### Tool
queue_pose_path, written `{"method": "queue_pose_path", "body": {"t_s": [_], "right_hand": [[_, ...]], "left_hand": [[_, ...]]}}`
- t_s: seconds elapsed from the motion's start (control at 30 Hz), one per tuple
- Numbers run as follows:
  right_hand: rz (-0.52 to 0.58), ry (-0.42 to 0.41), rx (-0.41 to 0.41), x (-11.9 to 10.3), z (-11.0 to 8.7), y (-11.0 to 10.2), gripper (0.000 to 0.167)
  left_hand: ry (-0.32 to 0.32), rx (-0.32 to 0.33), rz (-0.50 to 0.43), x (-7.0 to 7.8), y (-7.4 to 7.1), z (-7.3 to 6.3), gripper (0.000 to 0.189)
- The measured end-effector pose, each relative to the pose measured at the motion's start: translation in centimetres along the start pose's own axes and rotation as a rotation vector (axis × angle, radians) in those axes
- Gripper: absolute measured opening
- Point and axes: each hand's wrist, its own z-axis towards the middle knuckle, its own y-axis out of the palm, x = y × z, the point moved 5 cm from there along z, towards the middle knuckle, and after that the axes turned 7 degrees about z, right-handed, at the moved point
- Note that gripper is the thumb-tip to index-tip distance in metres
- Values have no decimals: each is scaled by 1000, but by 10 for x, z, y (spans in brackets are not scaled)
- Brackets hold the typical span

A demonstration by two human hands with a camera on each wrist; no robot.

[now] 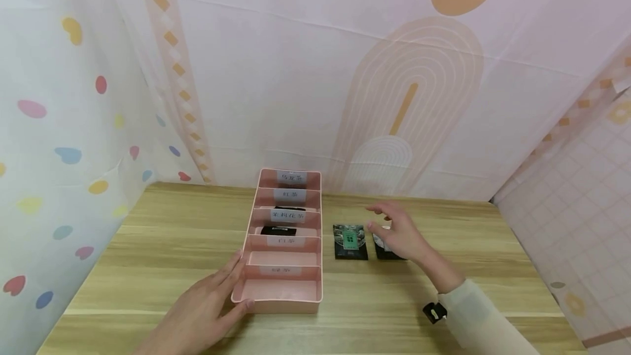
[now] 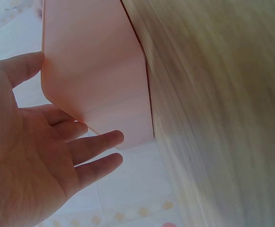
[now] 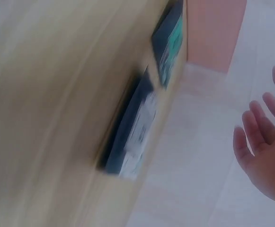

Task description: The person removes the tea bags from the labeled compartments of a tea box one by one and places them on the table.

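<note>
A pink divided storage box (image 1: pixel 281 307) stands on the table, with labelled compartments in a row from front to back. At its near left corner rests my left hand (image 1: pixel 204 300), thumb by the front wall and fingers extended along the side; the left wrist view shows the thumb touching the rim. My right hand (image 1: pixel 400 234) hovers above a black and white packet (image 3: pixel 135 135), its fingers loosely bent and nothing between them. Left of that lies a black packet with a green label (image 1: pixel 350 241). A black packet (image 1: pixel 278 230) lies in the middle compartment.
The two nearest compartments show bare pink floors, while dark items partly show in the rear ones. Behind the wood-grain table (image 1: pixel 162 245) hangs a patterned curtain (image 1: pixel 276 81). A black object (image 1: pixel 435 312) is at the right sleeve's cuff.
</note>
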Motion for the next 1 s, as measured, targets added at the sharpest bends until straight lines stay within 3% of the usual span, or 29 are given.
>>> {"method": "queue_pose_path", "body": {"t_s": [0.33,0.67,1.0], "right_hand": [[-47,-40,-56,-26,9,28,44],[-86,-196,-110,-54,22,61,45],[-19,-113,-219,-66,28,96,42]], "left_hand": [[8,7,1,1,1,1,76],[0,10,-3,0,1,0,75],[9,22,-6,1,0,0,76]]}}
